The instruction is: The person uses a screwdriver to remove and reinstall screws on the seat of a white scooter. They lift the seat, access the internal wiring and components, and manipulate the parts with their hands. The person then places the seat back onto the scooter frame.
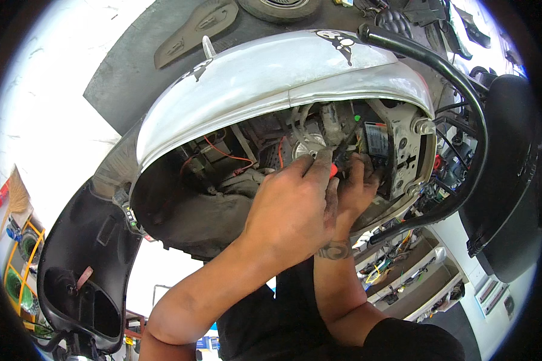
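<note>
Before me is a scooter with a silver-white body panel (262, 76) and an open underseat bay. My left hand (293, 194) reaches into the bay, its fingers closed on a small object with a red end (333, 170); the rest of that object is hidden. Just right of it, my right hand (359, 180) has bent fingers among dark wires, close to a black box with a printed label (377, 140). Its fingertips are partly hidden, so I cannot tell what they hold. A round metal part (308, 145) and an orange-red wire (228, 155) sit deeper in the bay.
A black tubular grab rail (472, 113) curves around the scooter's rear. The black front leg shield (95, 234), with a tagged key (84, 277), stands at left. A wheel (280, 9) and a loose panel (198, 29) lie beyond. Parts trays (415, 275) are at lower right.
</note>
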`<action>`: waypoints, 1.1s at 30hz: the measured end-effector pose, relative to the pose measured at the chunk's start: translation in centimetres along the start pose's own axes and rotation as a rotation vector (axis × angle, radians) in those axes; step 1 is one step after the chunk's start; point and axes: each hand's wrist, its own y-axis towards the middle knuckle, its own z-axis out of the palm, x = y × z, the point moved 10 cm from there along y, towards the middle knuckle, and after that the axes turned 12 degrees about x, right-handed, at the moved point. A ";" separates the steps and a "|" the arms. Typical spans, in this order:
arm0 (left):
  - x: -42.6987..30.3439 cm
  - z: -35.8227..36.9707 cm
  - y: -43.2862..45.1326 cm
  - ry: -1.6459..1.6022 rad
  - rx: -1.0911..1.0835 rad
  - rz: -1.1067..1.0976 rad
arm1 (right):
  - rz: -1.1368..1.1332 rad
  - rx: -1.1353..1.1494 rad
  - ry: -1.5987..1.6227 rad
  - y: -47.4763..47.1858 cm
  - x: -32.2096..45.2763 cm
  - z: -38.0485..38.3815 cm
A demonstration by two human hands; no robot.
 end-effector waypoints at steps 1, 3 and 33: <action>0.0 -0.1 0.1 -0.010 -0.022 0.011 | -0.013 0.026 -0.022 0.2 0.0 0.0; 0.3 0.4 0.4 -0.037 -0.023 -0.025 | -0.235 0.117 -0.432 0.2 2.3 1.1; 0.8 0.9 -0.9 -0.116 -0.096 -0.015 | 0.023 0.020 -0.079 -0.3 0.4 0.7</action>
